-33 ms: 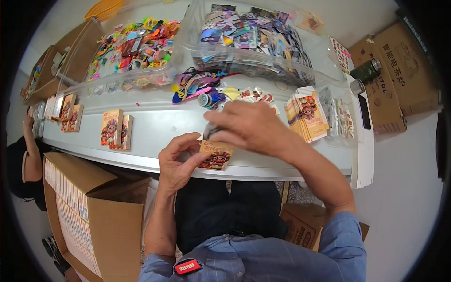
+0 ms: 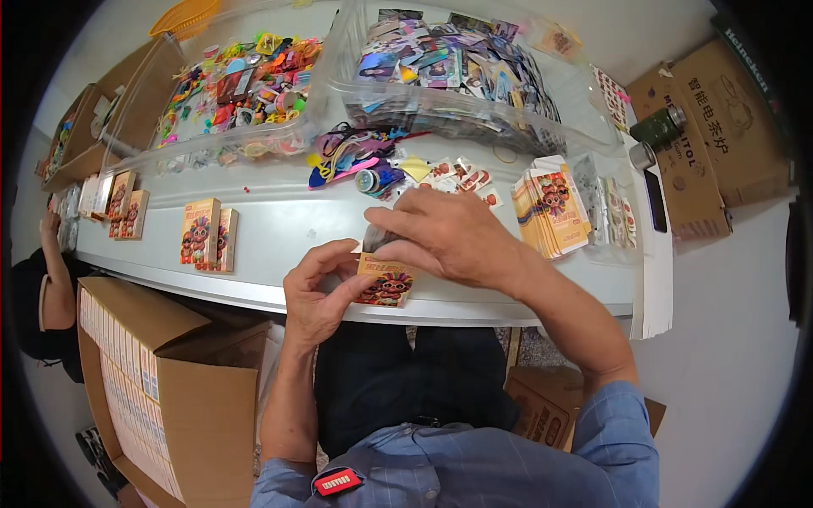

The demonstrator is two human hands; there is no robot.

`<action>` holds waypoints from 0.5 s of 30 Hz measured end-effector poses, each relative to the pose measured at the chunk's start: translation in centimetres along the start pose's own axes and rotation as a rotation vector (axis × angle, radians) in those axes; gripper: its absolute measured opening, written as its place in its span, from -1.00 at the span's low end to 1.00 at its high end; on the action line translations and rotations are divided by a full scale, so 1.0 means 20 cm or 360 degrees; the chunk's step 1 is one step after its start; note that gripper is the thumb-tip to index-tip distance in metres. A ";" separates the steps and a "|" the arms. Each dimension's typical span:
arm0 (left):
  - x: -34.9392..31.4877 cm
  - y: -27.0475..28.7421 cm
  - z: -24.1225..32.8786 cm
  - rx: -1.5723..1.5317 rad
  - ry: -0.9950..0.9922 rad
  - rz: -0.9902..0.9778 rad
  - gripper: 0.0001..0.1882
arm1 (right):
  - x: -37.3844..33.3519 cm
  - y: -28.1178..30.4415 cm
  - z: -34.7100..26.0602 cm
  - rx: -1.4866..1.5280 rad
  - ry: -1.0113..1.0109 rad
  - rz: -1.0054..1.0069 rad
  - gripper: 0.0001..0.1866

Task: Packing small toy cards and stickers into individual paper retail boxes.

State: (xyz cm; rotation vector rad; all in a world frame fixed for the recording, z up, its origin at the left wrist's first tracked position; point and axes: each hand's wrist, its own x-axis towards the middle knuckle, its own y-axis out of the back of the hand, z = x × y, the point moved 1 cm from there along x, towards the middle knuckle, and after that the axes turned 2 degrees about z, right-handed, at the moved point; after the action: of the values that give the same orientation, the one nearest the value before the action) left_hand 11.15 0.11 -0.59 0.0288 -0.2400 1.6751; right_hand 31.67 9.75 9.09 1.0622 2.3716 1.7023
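1. White table (image 2: pixel 288 207), bowed by the lens, crosses mid-frame; a toy bin (image 2: pixel 144 157) stands at upper left, a card bin (image 2: pixel 584 134) at upper centre.
2. Your left hand (image 2: pixel 318 292) pinches the small box (image 2: pixel 387 284) between thumb and fingers at frame centre, by the table's front edge.
3. Your right hand (image 2: pixel 461 233) closes thumb and forefinger about a dark piece (image 2: pixel 375 240) at the box's mouth; its other fingers bend, tips partly hidden.
4. Progress, as judged: the held box is unfinished, how deep the piece sits cannot be told; upright boxes (image 2: pixel 199 233) at left look closed, while flat cartons (image 2: pixel 555 207) at right look unfilled.
5. Obstructions: your right hand covers part of the mouth; tangled cords (image 2: pixel 360 157) and stickers (image 2: pixel 461 178) lie between your hands and the bins.
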 end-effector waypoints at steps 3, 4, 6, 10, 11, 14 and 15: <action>0.02 -0.01 0.01 -0.0138 0.0093 0.0048 -0.51 | -0.07 0.06 0.04 0.0172 -0.0311 0.0126 -0.65; 0.02 -0.01 0.02 -0.0141 0.0099 0.0052 -0.51 | -0.10 0.09 0.08 0.0237 -0.0521 0.0252 -0.64; 0.04 -0.01 0.05 -0.0297 0.0087 0.0142 -0.50 | -0.14 0.21 0.21 -0.0067 -0.0523 0.0234 -0.61; 0.04 0.02 0.04 -0.0340 0.0126 0.0143 -0.48 | -0.18 0.23 0.37 -0.0521 -0.0876 0.0039 -0.51; 0.04 0.02 0.03 -0.0344 0.0120 0.0143 -0.48 | -0.19 0.19 0.39 -0.0527 -0.0873 0.0041 -0.51; 0.05 0.00 0.03 -0.0357 0.0116 0.0111 -0.48 | -0.22 0.07 0.45 -0.0551 -0.0898 0.0014 -0.48; 0.06 0.00 0.04 -0.0366 0.0112 0.0086 -0.49 | -0.23 0.04 0.49 -0.0507 -0.0960 -0.0002 -0.50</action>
State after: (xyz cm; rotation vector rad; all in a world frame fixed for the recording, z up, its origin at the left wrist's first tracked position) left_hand 11.00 1.13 0.33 -0.2102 -0.3812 1.6898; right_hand 39.51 15.51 4.36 1.2797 1.6725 1.4214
